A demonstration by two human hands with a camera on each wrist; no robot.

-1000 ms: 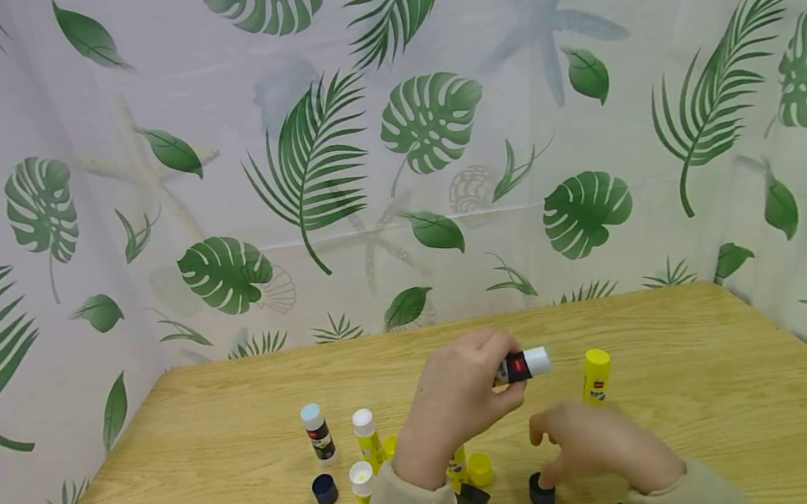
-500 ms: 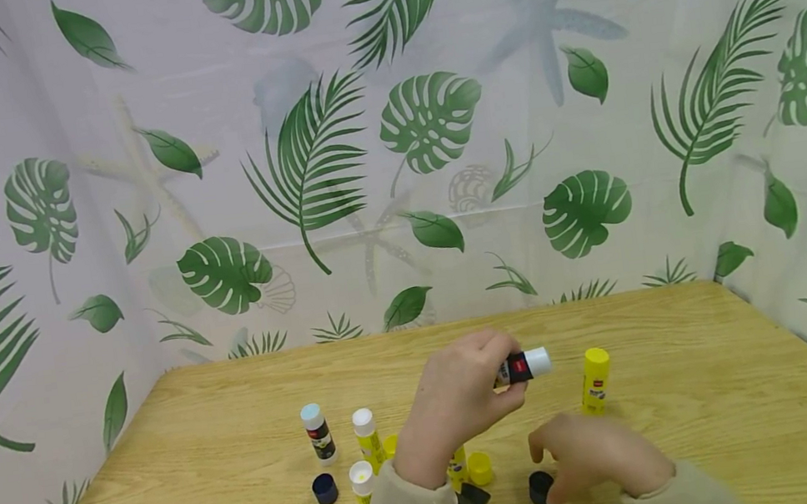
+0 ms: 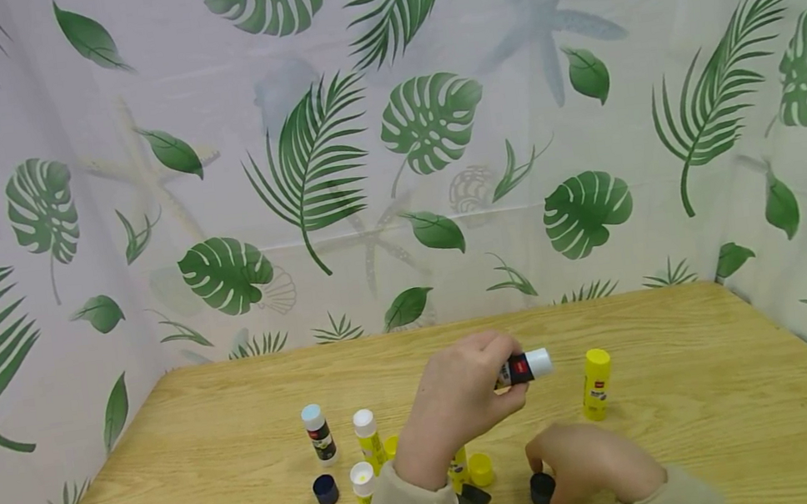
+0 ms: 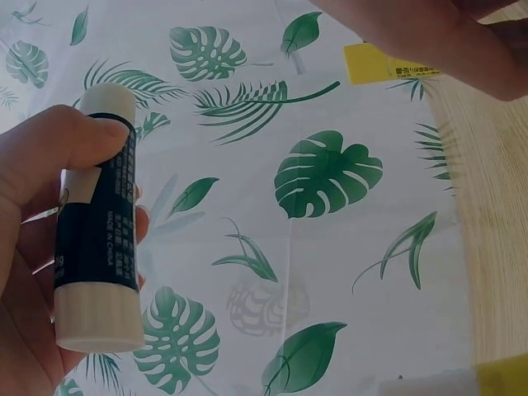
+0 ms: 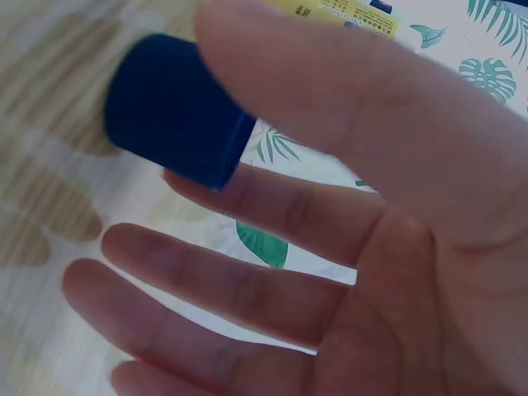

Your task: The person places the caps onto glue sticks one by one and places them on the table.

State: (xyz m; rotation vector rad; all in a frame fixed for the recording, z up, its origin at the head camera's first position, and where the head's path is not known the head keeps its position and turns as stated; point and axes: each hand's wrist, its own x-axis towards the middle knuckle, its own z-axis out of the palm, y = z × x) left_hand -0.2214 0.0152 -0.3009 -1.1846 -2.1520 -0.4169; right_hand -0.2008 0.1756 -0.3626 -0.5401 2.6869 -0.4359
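In the head view my left hand grips a glue stick with a black label and pale ends, lying sideways in the air. The left wrist view shows my thumb across the upper part of this glue stick. My right hand is low at the table, thumb and index finger on either side of a dark cap. Seen from the right wrist, the dark blue cap sits between thumb and index finger, the other fingers stretched out apart from it.
A yellow glue stick stands behind my right hand. Leftward stand a black-labelled glue stick, a dark cap and white-topped yellow sticks. A yellow cap lies by my left wrist, which partly hides more sticks. Patterned cloth hangs behind the table.
My right hand has shifted left and down, its thumb and index finger coming around the dark cap, which stays in place. The left hand and its glue stick hold still.
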